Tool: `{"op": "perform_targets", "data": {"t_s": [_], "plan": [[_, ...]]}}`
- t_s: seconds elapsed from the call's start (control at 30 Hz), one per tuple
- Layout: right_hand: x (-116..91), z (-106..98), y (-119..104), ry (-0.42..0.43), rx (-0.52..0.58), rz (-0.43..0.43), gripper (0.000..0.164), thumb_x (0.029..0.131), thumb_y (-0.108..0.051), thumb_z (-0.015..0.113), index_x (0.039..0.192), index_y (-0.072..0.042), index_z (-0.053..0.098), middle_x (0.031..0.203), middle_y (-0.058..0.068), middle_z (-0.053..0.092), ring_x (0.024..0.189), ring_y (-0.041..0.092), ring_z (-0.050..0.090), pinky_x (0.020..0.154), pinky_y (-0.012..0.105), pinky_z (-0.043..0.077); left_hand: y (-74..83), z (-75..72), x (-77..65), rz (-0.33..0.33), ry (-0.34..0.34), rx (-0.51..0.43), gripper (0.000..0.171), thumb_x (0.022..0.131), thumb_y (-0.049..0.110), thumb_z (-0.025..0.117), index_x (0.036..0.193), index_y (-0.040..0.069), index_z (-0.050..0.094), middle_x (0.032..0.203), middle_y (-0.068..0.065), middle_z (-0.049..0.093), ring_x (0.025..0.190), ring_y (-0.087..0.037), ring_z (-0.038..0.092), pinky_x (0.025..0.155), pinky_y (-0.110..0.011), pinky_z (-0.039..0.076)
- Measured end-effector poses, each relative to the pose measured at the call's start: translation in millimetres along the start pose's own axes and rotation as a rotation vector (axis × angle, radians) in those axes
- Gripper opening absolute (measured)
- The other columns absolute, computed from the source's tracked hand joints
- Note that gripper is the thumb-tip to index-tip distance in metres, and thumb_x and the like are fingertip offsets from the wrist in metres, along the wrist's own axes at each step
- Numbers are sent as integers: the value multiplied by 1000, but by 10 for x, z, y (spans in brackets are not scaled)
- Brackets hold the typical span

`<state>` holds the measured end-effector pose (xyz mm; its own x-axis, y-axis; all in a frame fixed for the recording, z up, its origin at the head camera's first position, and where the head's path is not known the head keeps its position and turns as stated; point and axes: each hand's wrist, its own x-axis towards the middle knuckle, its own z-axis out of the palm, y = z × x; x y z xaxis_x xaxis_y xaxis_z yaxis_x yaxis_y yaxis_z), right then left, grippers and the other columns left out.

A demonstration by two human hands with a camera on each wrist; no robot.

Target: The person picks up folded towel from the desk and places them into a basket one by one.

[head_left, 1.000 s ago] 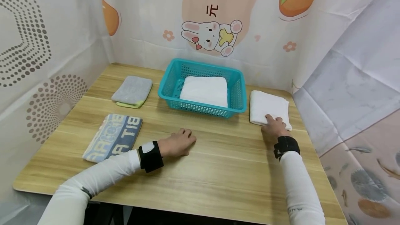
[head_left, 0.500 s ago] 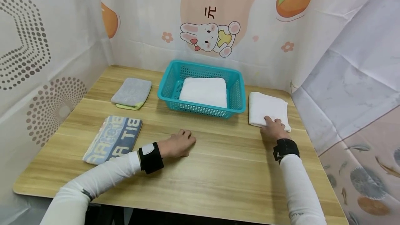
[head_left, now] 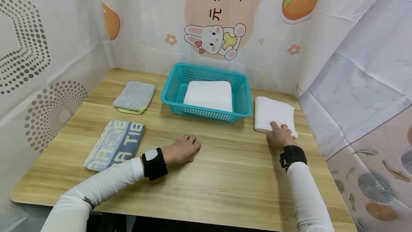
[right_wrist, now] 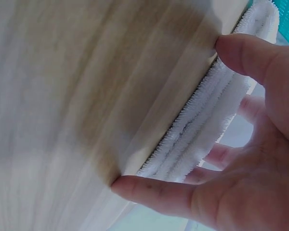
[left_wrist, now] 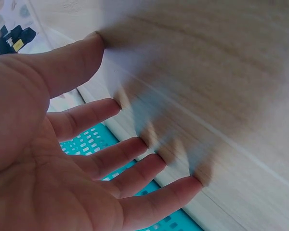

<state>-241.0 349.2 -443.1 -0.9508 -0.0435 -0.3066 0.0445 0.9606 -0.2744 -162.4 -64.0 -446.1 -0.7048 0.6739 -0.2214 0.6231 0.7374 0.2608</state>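
Observation:
A folded white towel [head_left: 274, 113] lies at the right of the wooden table. My right hand [head_left: 280, 134] is at its near edge. In the right wrist view the thumb and little fingertip touch the table in front of the layered white towel [right_wrist: 192, 130], while the other fingers reach over its top. Near the table's middle, my left hand [head_left: 182, 149] rests with its fingertips on the wood. The left wrist view shows those fingers [left_wrist: 82, 118] spread and holding nothing. Another folded white towel [head_left: 208, 95] lies inside the turquoise basket [head_left: 206, 114].
Toward the back left is a folded grey cloth [head_left: 135, 95] with a yellow-green underside. A folded blue towel [head_left: 120, 142] with lettering lies nearer, beside the left forearm. Printed curtains [head_left: 145, 53] stand along the back and both sides of the table [head_left: 222, 178].
The whole head view has shifted slightly. Both hands stay in the same places relative to the table and towels.

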Motion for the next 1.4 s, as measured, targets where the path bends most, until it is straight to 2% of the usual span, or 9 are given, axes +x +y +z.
{"op": "perform_targets", "data": {"t_s": [0.37,0.67,1.4], "plan": [[-70,28,-16,17,19,-32,60,96,-17,50,147,2,27,139,51,19,123,71,23,97,76,28,-18,-3,0,16,-10,-2,39,97,21,66,130,8,51,133,-21,45,127,-41,42,81,-51,52],[-66,29,-19,-19,14,-16,63,96,-18,52,149,4,23,141,51,15,127,71,18,100,76,24,-28,14,5,4,-7,-8,40,96,23,68,130,9,52,134,-20,45,126,-40,42,83,-52,51],[-179,121,-34,-11,18,-8,63,99,-19,53,149,4,22,142,50,12,129,70,14,102,76,22,-20,4,5,5,-17,-27,41,97,23,66,132,10,51,139,-21,43,131,-41,39,89,-55,49]]}}
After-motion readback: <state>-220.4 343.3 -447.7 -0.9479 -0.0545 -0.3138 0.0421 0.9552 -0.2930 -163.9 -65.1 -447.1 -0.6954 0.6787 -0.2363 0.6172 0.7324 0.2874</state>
